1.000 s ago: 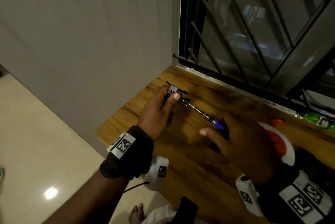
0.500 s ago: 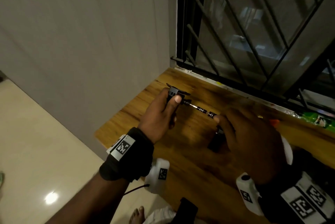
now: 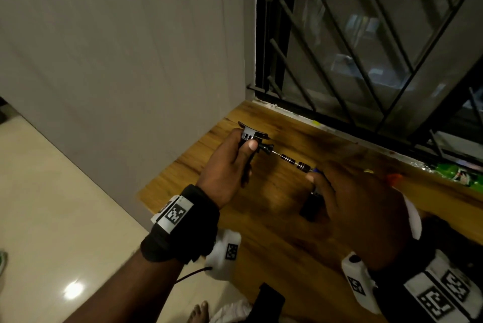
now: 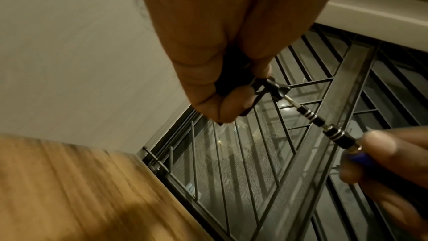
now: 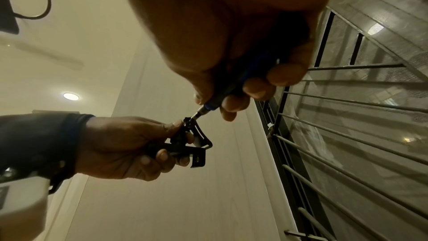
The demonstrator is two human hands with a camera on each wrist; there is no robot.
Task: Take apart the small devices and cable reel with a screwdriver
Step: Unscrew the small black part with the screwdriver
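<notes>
Still, both hands keep the screwdriver [image 3: 292, 161] seated in the black mount [image 3: 252, 137].

Left hand [image 3: 226, 163] at 10 o'clock, fingers curled, thumb up. Right hand [image 3: 358, 207] at 4 o'clock, fingers pinched.

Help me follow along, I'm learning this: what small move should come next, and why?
Probably twist the screwdriver with the right hand: its tip already sits in the thumbscrew of the black mount, which the left hand grips steady.
</notes>
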